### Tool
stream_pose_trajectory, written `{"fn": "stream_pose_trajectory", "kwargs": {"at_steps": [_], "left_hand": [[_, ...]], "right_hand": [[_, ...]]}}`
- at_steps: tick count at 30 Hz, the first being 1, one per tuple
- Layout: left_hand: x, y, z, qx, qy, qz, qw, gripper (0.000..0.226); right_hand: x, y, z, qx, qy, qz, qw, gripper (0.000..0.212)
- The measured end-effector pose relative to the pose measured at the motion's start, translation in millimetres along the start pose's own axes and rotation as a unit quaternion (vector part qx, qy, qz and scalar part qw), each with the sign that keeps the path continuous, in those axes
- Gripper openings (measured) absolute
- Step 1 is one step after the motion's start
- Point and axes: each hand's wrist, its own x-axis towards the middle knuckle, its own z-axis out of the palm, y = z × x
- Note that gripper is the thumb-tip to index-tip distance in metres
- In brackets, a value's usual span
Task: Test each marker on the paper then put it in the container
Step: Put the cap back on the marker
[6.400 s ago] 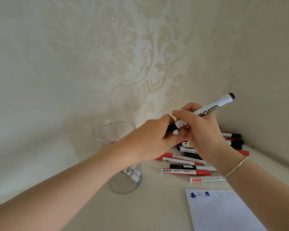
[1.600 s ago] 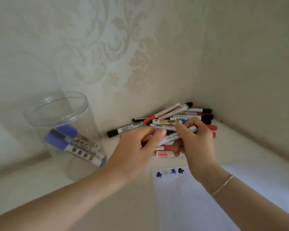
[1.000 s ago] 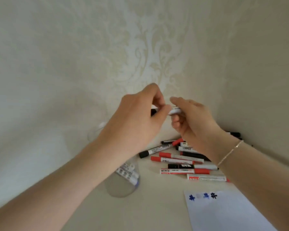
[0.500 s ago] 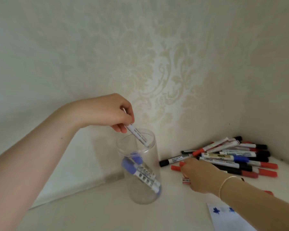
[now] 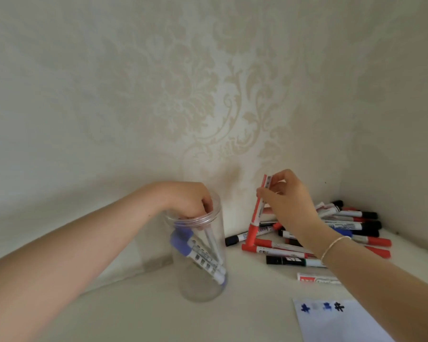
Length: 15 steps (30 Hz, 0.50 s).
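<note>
Holding a red marker (image 5: 257,213) in the right hand (image 5: 292,206), the left hand (image 5: 188,201), grip hidden, may tip the jar (image 5: 198,255).

Cream damask wallpaper (image 5: 208,99) (faint floral), red marker (image 5: 257,213), purple-capped markers (image 5: 183,239).

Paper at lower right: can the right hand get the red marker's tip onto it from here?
Probably yes. The right hand grips the red marker above the pile; nothing lies between it and the paper, though the cap looks still on.
</note>
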Motion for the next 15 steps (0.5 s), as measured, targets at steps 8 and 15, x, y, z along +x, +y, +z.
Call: {"fn": "stream_pose_trajectory", "kwargs": {"at_steps": [8,15], "left_hand": [[-20.9,4.6,-24.4,0.067,0.121,0.001,0.990,0.021],[-29.8,76.6,12.9,-0.065,0.127,0.097,0.985,0.040]], "right_hand": [[-10.1,-11.2,-17.9,0.184,0.065,0.093,0.976,0.016],[-14.4,-21.3,-17.7,0.307,0.094,0.085,0.943,0.021]]}}
